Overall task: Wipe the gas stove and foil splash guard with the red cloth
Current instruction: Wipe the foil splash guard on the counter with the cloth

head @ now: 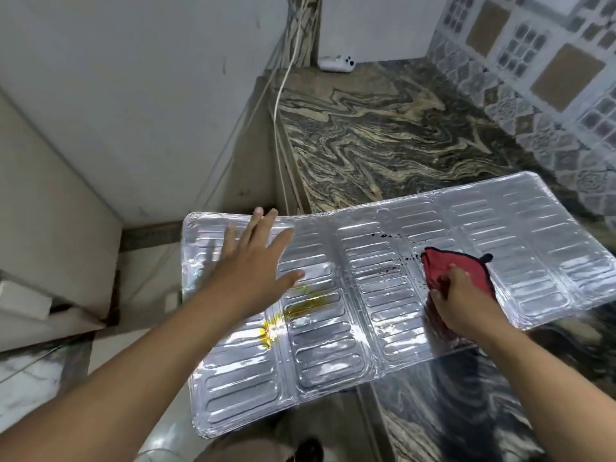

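Observation:
The foil splash guard [373, 295] lies unfolded and flat, its right half on the marble counter and its left half hanging past the counter's edge. My left hand [256, 258] presses flat on its left panel, fingers spread. My right hand [456, 295] grips the red cloth [453, 265] and holds it against the right-middle panel. Dark specks [390, 235] dot the foil just left of and above the cloth. A yellow oily smear [293, 308] sits near my left wrist. No gas stove is in view.
The swirled marble counter [383, 128] runs back to a patterned tile wall [540, 78] on the right. A white device [336, 63] lies at the counter's far end, and a white cable [283, 81] hangs down its left edge. Floor lies below at left.

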